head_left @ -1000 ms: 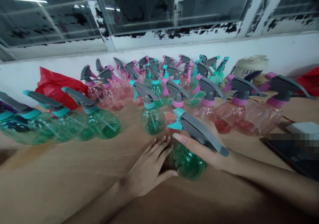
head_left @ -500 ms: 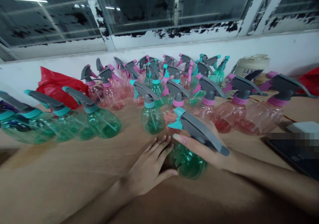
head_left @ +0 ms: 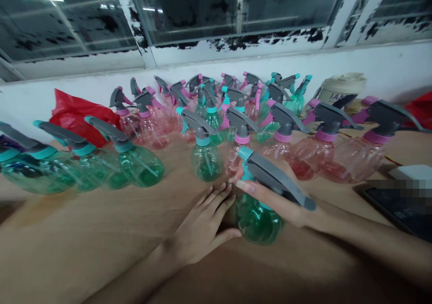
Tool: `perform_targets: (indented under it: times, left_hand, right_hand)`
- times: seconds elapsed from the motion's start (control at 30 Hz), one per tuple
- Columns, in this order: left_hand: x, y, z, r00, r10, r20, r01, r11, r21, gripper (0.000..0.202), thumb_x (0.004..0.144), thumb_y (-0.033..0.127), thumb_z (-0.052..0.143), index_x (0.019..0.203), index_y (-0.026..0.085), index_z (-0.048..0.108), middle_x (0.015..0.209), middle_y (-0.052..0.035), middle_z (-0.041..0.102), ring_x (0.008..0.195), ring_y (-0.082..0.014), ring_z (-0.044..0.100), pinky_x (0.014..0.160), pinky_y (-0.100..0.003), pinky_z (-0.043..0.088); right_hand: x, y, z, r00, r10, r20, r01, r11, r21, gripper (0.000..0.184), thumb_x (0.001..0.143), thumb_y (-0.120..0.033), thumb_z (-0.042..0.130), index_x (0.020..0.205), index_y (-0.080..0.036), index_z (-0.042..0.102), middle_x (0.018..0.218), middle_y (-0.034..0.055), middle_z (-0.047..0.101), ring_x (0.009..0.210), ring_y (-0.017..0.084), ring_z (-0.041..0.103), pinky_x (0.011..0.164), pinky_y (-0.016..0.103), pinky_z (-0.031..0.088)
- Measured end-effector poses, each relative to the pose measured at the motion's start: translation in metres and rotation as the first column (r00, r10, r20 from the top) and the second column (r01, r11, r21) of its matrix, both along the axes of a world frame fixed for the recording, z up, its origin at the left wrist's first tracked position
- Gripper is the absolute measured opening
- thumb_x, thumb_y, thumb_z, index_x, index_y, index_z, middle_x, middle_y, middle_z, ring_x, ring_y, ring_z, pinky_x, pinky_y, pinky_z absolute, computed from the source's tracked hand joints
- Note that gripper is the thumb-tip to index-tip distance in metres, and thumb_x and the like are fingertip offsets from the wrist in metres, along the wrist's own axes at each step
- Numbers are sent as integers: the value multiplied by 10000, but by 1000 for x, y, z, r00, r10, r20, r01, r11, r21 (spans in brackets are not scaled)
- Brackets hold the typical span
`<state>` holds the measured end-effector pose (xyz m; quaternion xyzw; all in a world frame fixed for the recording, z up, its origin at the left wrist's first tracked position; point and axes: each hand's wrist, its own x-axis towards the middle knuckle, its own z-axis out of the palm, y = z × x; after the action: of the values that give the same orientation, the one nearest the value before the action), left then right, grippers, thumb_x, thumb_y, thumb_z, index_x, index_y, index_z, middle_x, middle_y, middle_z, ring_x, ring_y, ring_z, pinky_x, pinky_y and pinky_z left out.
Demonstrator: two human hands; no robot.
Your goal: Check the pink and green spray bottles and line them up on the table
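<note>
Bottle [head_left: 259, 227], green, left of the phone [head_left: 400, 211], my right hand [head_left: 288, 210] holding it with fingers curled round the sprayer [head_left: 275, 178]; my left hand [head_left: 202, 232] lies farther left, fingers slightly spread. Probably light, slippery, best gripped up top.

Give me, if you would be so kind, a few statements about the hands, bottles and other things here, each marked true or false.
1. The right hand holds a green spray bottle. True.
2. That bottle's nozzle is pink. False: it is teal.
3. The left hand is wrapped around a pink bottle. False: it rests palm down on the table.
4. A red bag lies beyond the green bottles at the left. True.
5. The dark-screened device lies at the left edge. False: it lies at the right edge.
</note>
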<state>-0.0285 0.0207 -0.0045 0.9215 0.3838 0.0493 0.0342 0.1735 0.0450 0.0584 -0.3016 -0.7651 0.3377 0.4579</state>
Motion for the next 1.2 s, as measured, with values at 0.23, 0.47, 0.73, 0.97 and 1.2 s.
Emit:
perform_targets:
  times: [0.23,0.47,0.73,0.97,1.2]
  left_hand:
    - [-2,0,-2,999,4,33,-4,1000,16,704,935,544,457,1430,73,285,1474,-184,355,1392,-284,261,1117,-476,272]
    - [-4,1,-4,997,-18,79,18,1000,7,816,876,620,499,1450,98,245,1487,-179,339,1405,-298,220,1122,-500,247]
    - [-3,1,-2,998,-25,58,26,999,-22,876,828,655,537,1426,64,292,1480,-216,332,1393,-334,239,1104,-523,269]
    - [-1,-4,10,993,44,113,-32,993,-112,923,784,642,602,1438,84,264,1472,-221,343,1364,-349,305,1097,-525,279]
    - [-30,-31,16,962,140,236,-121,988,-94,979,785,670,577,1491,202,85,1460,-169,375,1318,-358,383,1034,-539,379]
  right_hand:
    - [0,1,-5,997,41,-58,-43,999,-32,269,817,-318,647,1079,-255,636,851,-1,687,709,152,647,650,298,513]
    - [1,2,-7,997,56,-59,-57,998,-25,295,825,-354,642,1104,-259,630,864,-7,685,716,146,643,659,291,505]
    - [2,2,-10,997,57,-47,-60,996,-62,327,826,-353,628,1134,-243,621,805,-14,650,650,141,598,624,295,481]
    - [-8,-1,-7,996,55,-67,-55,999,1,301,830,-360,630,1111,-251,629,970,22,692,822,180,657,762,334,514]
    - [-45,-6,-2,989,130,-67,-126,990,60,312,807,-360,654,1095,-243,627,1119,39,688,1038,192,642,923,344,483]
